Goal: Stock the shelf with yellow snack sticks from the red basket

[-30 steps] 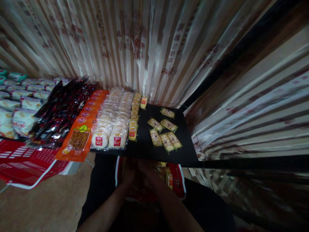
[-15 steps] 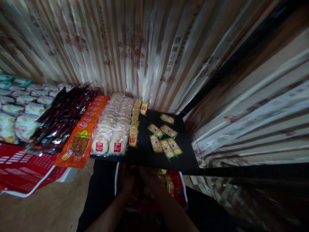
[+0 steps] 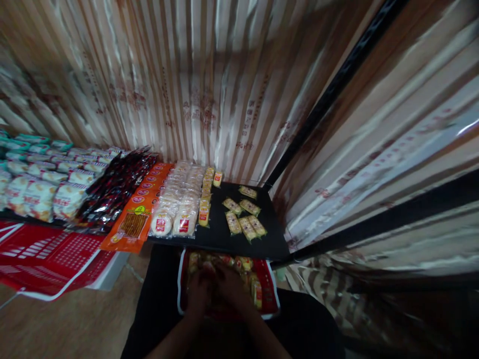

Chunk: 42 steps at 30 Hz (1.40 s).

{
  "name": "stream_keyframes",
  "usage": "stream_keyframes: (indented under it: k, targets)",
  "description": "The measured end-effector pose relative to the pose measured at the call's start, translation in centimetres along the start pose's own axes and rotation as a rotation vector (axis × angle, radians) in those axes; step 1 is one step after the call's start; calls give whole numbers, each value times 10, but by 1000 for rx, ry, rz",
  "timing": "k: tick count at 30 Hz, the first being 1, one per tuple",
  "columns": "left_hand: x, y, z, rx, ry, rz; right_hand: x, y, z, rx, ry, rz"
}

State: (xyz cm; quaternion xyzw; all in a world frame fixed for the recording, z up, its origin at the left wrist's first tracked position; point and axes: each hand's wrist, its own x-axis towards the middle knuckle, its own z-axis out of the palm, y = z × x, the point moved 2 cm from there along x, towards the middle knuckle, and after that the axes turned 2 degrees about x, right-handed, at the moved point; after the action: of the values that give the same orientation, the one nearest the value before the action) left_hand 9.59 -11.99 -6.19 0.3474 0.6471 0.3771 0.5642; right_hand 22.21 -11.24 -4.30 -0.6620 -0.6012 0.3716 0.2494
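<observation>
Leftward, well apart from the grip, a red perforated plastic basket (image 3: 75, 254); then the bare left hand (image 3: 200, 286) and, just beside it, the bare right hand (image 3: 228, 283), both inside a red, white-edged basket (image 3: 276, 294), their hold too dark to tell; right of them, small yellow plastic-wrapped snacks (image 3: 256, 293) in it

The view is dim, darkest along the bottom.

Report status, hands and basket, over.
Left hand, right hand: both down in red basket, grip too dark to tell. Yellow packets around them. Black shelf close at basket's far side.
</observation>
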Motion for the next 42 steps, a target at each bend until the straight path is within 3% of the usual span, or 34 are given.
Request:
stream_keyframes:
  k: [3,6,11,14,18,24,35,42]
  targets:
    - [-9,2,-2,13,27,79,-12,-8,-8,80,-29,9]
    - [-20,11,-4,80,54,306,-17,-18,-14,250,-31,-5]
    - [-35,42,-11,235,132,698,-10,-45,-19,640,-43,-69]
    - [-34,66,-13,290,150,816,3,-58,-23,665,67,-84]
    - [-21,94,-14,328,149,813,28,-68,-25,568,260,-103]
    - [4,116,-10,373,160,752,57,-80,-23,428,359,-162]
    - [32,112,-4,393,189,759,76,-88,-23,111,396,-86]
    - [30,108,-3,410,175,824,81,-82,-18,139,397,-128]
